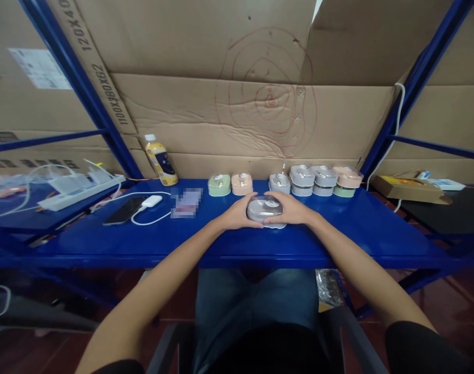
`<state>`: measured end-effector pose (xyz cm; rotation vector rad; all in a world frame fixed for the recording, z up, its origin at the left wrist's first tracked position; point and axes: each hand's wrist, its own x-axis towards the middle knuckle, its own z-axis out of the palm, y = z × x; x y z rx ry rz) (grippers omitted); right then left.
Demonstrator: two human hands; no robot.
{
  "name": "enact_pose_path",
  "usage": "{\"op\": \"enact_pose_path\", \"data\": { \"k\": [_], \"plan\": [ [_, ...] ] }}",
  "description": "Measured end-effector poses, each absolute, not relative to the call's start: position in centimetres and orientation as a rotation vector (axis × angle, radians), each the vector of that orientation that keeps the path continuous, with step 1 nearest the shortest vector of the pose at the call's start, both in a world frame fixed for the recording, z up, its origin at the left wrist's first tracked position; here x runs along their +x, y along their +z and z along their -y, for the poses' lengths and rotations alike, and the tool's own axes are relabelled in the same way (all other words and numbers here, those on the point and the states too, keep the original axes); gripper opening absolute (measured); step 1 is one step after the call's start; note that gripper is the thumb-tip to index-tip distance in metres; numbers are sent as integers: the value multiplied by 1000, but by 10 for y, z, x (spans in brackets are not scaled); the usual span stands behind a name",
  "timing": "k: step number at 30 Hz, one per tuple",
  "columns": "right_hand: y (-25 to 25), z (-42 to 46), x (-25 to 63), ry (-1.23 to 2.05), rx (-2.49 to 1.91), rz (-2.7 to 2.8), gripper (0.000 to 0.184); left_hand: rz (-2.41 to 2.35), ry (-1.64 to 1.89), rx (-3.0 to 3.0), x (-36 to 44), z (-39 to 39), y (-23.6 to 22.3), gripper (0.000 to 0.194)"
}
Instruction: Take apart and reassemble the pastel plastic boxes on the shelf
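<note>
Between my two hands is a grey lidded box (263, 209) with rounded corners and a small round label on its clear-looking top. My left hand (239, 212) wraps its left side, and my right hand (291, 209) grips the right side. The box is at the blue table (206, 241), near the middle; whether it rests on the surface or is slightly raised I cannot tell. A whitish edge shows beneath it. Just behind stand a similar grey box (279, 183), a pink box (242, 184) and a green box (219, 185).
Stacked boxes (302, 180) in grey, pink and green line the back right. At the left are a yellow bottle (161, 161), a phone (126, 211), a white adapter (152, 201) with its cable and a power strip (81, 192). Cardboard (174, 114) walls the back between blue posts.
</note>
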<state>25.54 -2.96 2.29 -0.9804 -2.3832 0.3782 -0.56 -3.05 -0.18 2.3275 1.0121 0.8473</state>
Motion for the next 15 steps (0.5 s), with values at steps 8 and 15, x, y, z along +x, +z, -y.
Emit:
{"op": "enact_pose_path", "data": {
  "k": [8, 15],
  "plan": [
    [37, 19, 305, 405, -1142, 2011, 69, -925, 811, 2496, -12, 34, 5, 54],
    [34, 12, 309, 397, -1169, 1940, 66, -1056, 982, 2450, -19, 24, 7, 44]
  ]
}}
